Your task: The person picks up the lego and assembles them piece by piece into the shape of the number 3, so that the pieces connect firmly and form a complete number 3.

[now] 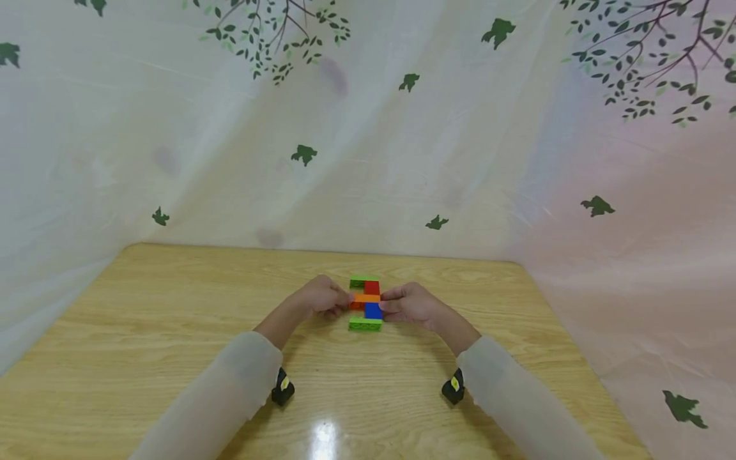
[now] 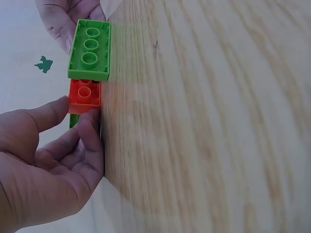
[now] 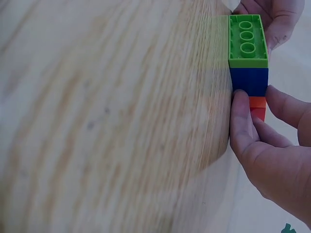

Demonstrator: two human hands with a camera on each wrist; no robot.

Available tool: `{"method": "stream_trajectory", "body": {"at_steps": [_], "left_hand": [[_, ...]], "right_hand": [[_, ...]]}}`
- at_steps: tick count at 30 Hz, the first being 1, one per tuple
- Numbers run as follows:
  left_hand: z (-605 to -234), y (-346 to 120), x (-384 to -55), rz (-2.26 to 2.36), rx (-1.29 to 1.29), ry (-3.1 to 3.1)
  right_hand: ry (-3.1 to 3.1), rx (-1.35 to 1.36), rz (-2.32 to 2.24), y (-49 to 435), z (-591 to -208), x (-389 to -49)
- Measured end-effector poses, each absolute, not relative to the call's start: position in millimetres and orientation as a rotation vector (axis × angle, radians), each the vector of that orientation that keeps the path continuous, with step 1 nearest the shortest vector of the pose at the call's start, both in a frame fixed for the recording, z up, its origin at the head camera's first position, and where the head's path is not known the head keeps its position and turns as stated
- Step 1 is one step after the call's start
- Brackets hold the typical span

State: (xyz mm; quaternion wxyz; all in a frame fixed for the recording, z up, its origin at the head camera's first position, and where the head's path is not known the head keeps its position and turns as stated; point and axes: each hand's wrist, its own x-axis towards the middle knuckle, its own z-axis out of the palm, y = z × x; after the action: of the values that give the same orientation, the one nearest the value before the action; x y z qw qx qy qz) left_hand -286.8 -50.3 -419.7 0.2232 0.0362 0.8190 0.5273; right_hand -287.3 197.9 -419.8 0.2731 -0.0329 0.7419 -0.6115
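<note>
Joined toy building bricks lie on their sides between my two hands. In the head view a green brick (image 1: 365,325) is at the near end and another green brick (image 1: 364,279) at the far end. Between them sit a red brick (image 1: 372,288), an orange brick (image 1: 365,298) and a blue brick (image 1: 373,311). My left hand (image 1: 324,299) pinches the left end of the orange brick between thumb and fingers. From the right, my right hand (image 1: 413,305) grips the blue brick beside the orange one. Hollow tubes show inside the near green brick (image 2: 90,51).
The bricks are on a wooden table (image 1: 368,383), toward its far edge. Behind it hangs a pale curtain (image 1: 368,185) printed with leaves and branches. Dark wrist devices, a left one (image 1: 282,388) and a right one (image 1: 453,388), hang below the sleeves.
</note>
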Motion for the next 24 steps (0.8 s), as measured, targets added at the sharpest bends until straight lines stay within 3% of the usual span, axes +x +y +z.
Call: {"method": "stream_trajectory", "body": {"at_steps": [24], "left_hand": [[-418, -57, -280, 1.494, 0.168, 2.257]], "right_hand": [[2.005, -0.148, -1.649, 210, -416, -284]]}}
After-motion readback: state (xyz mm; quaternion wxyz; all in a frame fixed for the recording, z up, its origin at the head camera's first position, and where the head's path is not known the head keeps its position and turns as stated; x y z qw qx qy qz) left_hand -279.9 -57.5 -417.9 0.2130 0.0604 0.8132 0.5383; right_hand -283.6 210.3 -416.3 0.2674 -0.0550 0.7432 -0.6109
